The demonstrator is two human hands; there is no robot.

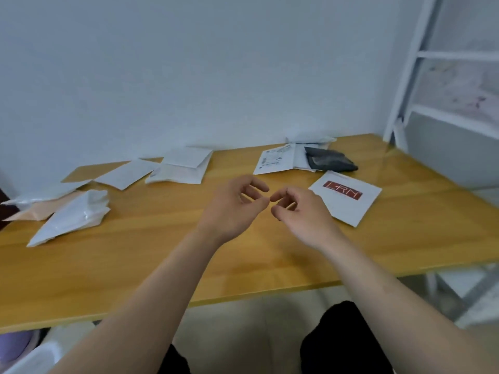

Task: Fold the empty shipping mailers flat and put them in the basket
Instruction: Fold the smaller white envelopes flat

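Observation:
My left hand (235, 206) and my right hand (299, 211) hover side by side over the middle of the wooden table (162, 255), fingers loosely curled, fingertips nearly meeting, holding nothing. Several mailers lie scattered on the table. A crumpled white mailer (73, 215) sits at the left over a peach one (40, 209). Flat white mailers (181, 166) lie at the back near the wall. A white mailer with a red logo (347, 197) lies just right of my right hand. A labelled white mailer (280, 160) and a black mailer (330, 160) lie behind it. No basket is clearly visible.
A white metal shelf frame (421, 76) stands at the table's right end. The wall runs along the table's back edge. Below the front edge at the lower left are a white container (35, 357) and a purple object (13, 346). My legs are under the table.

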